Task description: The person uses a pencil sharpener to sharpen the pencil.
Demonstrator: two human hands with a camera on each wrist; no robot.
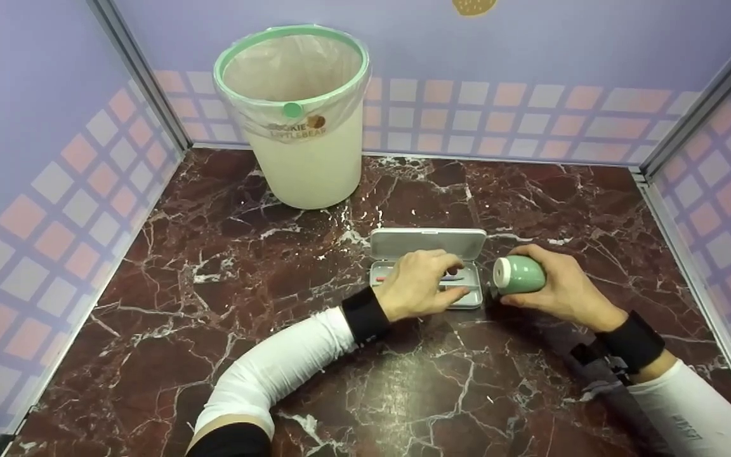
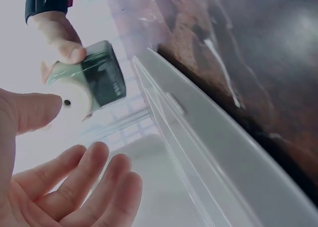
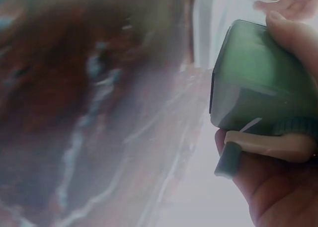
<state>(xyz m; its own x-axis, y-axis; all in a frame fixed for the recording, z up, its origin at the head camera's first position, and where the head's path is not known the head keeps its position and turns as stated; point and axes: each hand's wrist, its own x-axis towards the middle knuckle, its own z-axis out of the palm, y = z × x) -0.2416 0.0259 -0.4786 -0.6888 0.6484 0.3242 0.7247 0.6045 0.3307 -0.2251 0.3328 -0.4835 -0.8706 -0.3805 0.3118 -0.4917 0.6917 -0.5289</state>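
Note:
My right hand [image 1: 565, 289] grips a green hand-crank pencil sharpener [image 1: 526, 274] round its body. Its pale round face with a small hole points left, toward the other hand. A cream crank [image 3: 268, 145] with a dark green knob shows on the sharpener in the right wrist view. My left hand [image 1: 413, 285] hovers over an open pale grey pencil case [image 1: 429, 241], thumb and fingers spread apart with nothing between them. Inside the case, partly covered by this hand, lie a slim bluish pencil-like stick [image 1: 451, 278] and a small red-ended piece [image 1: 379, 279].
Behind the case, to the left, stands a tall white bin [image 1: 315, 165] with a green rim and a clear liner. Small pale specks lie on the dark red marbled table [image 1: 264, 254] near the bin. Patterned wall panels [image 1: 499, 95] enclose the table at the back and sides.

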